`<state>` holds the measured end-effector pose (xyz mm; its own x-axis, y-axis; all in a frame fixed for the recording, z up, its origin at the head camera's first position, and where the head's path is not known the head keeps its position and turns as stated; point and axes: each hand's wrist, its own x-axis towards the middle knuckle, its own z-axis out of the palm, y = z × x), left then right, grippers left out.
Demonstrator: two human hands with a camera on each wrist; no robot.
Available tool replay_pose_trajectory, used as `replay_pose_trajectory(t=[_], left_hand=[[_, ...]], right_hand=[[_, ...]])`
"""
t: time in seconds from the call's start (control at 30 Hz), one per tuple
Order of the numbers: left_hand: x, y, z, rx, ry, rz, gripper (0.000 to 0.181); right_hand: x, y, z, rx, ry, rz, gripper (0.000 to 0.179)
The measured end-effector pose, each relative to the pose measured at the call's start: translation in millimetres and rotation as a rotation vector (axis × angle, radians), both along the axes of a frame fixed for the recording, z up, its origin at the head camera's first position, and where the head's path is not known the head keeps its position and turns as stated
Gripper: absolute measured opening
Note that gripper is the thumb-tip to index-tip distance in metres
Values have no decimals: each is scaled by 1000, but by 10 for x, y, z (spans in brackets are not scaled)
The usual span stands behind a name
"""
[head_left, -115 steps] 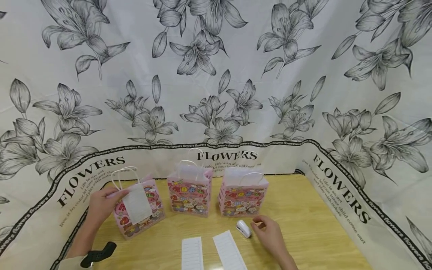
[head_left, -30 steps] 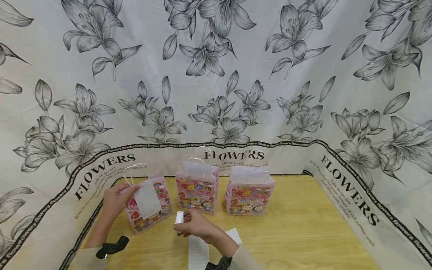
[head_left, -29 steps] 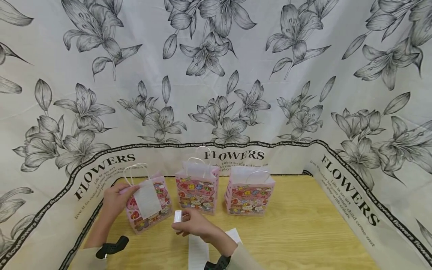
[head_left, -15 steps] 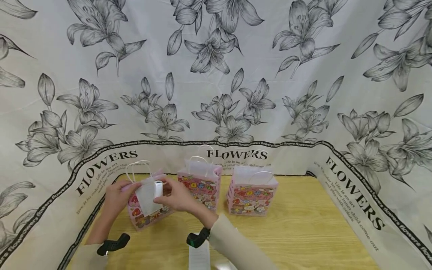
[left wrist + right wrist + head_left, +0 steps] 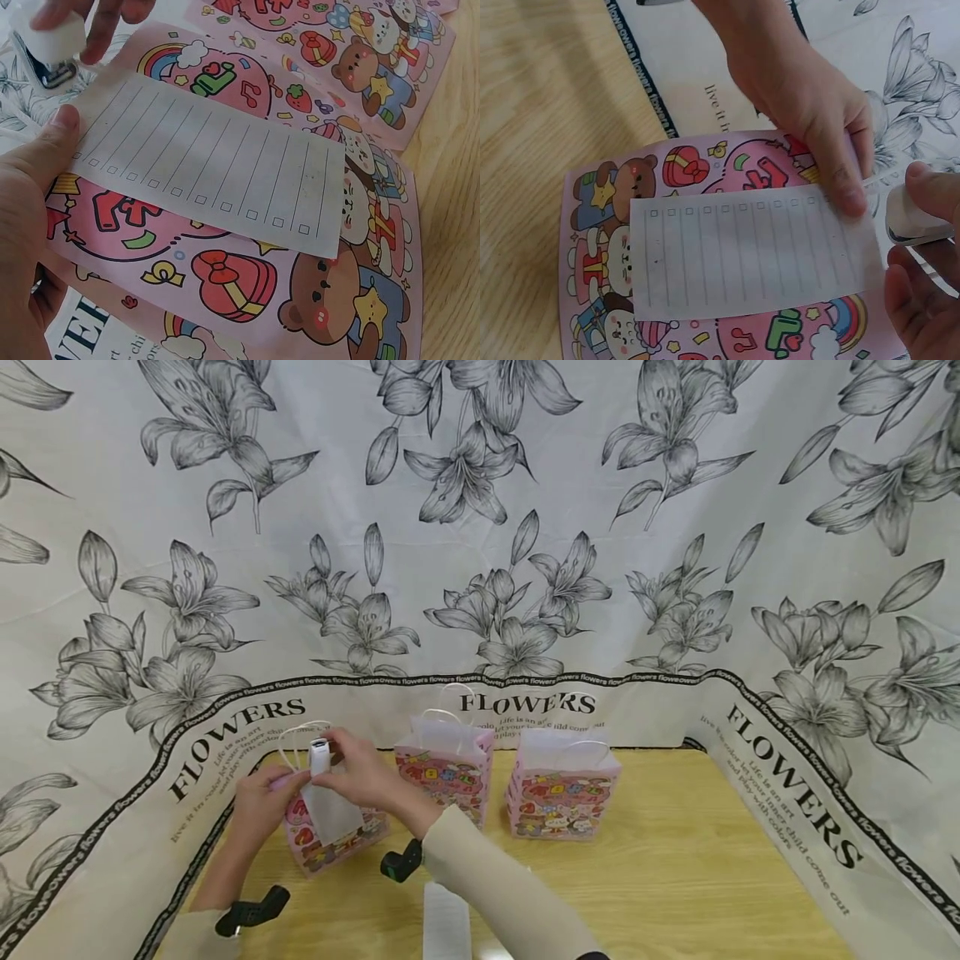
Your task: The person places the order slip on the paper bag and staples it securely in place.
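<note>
My left hand [image 5: 258, 802] pinches the top edge of a pink cartoon gift bag [image 5: 232, 285] together with a white checklist slip [image 5: 210, 165], thumb on the slip. The slip lies against the bag's front, its row of small boxes showing in both wrist views. In my right hand [image 5: 367, 774] is a small white stapler [image 5: 319, 760], held between thumb and fingers at the bag's top rim. The right wrist view has the stapler [image 5: 915, 216] just beyond the slip's top edge, close to my left thumb. Whether its mouth is over the paper I cannot tell.
Two more pink gift bags, a middle one [image 5: 442, 777] and a right one [image 5: 562, 797], stand upright at the back of the wooden table [image 5: 675, 860]. A printed slip [image 5: 446, 922] lies near the front, partly beside my right sleeve. Flowered cloth [image 5: 480, 568] hangs behind.
My right hand picked the stapler up off the table, carried it left across the front of the bags and raised it to the left bag's top edge. My left hand kept its hold.
</note>
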<state>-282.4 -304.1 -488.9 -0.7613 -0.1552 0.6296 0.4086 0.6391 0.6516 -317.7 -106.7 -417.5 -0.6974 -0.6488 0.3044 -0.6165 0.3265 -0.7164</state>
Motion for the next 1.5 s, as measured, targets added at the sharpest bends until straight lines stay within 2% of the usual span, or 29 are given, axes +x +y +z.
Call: replay_pose_trajectory(t=[0.13, 0.27, 0.4, 0.57, 0.77, 0.9, 1.07, 1.23, 1.4, 1.5], left_hand=[[-26, -7, 24, -7, 52, -4, 12], [-44, -12, 25, 10, 47, -23, 9], [-12, 0, -10, 5, 33, -23, 8], [19, 1, -36, 1, 15, -3, 6], [55, -24, -74, 2, -8, -5, 6], [16, -28, -34, 24, 27, -27, 5], [-32, -12, -50, 55, 19, -45, 8], [-68, -15, -23, 63, 49, -69, 5], [-45, -31, -9, 77, 9, -54, 6], [-45, -40, -18, 72, 3, -59, 6]], right_hand=[[-83, -79, -17, 20, 46, -17, 54], [-128, -110, -15, 58, 93, -40, 53], [-118, -113, -33, 183, 143, -44, 51], [-95, -143, -36, 356, 258, -60, 52], [-103, -212, -35, 481, 286, -28, 50], [-160, -236, 20, 501, 295, -22, 48], [-211, -201, 40, 516, 287, -10, 51], [-272, -181, 72, 487, 284, 15, 53], [-313, -192, 43, 475, 276, 24, 46], [-319, -198, 16, 497, 291, 13, 48]])
